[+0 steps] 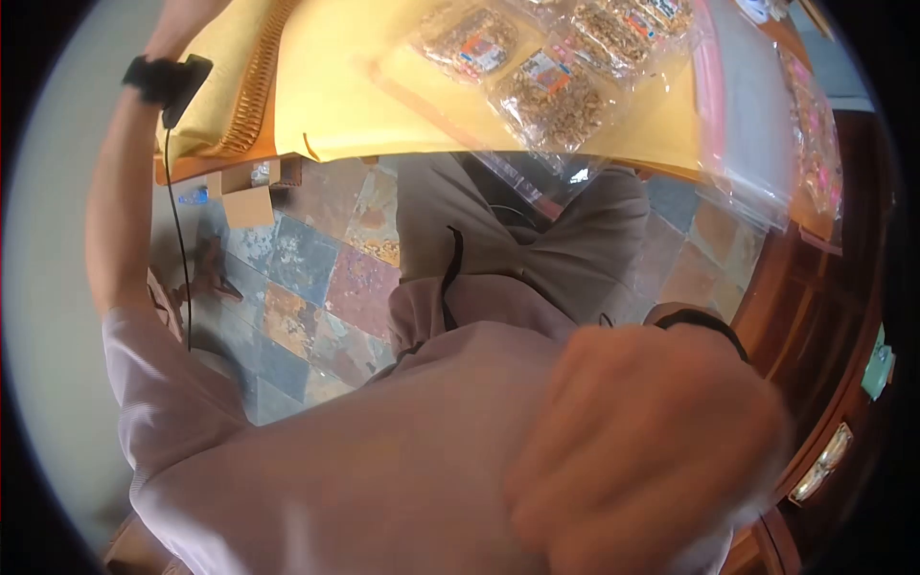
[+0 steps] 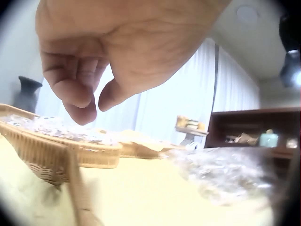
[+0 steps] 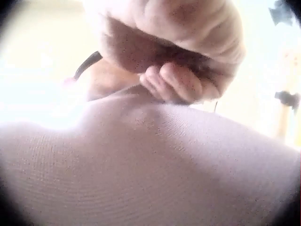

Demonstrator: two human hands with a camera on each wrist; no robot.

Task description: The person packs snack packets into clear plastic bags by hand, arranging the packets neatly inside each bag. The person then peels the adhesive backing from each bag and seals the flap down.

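My left hand [image 2: 122, 52] hovers over the table with fingers loosely bent and a small gap between thumb and fingertips; it holds nothing. Below it, in the left wrist view, a wicker basket [image 2: 101, 157] bears clear plastic packets [image 2: 56, 128]. The head view catches only part of this hand at the top left, by a basket's woven rim [image 1: 257, 81]. My right hand [image 1: 652, 441] is raised in front of my chest, blurred and close to the head camera. Its fingers [image 3: 181, 82] curl toward the palm, close to the shirt [image 3: 141, 160], with nothing visible in them.
Clear packets of brown crumbly food [image 1: 556, 101] lie on the yellow-covered table [image 1: 335, 86]. Flat plastic bags [image 1: 747, 115] hang over its right edge. On the tiled floor stands an open cardboard box [image 1: 247, 196]. A dark wooden cabinet [image 1: 824, 316] is at the right.
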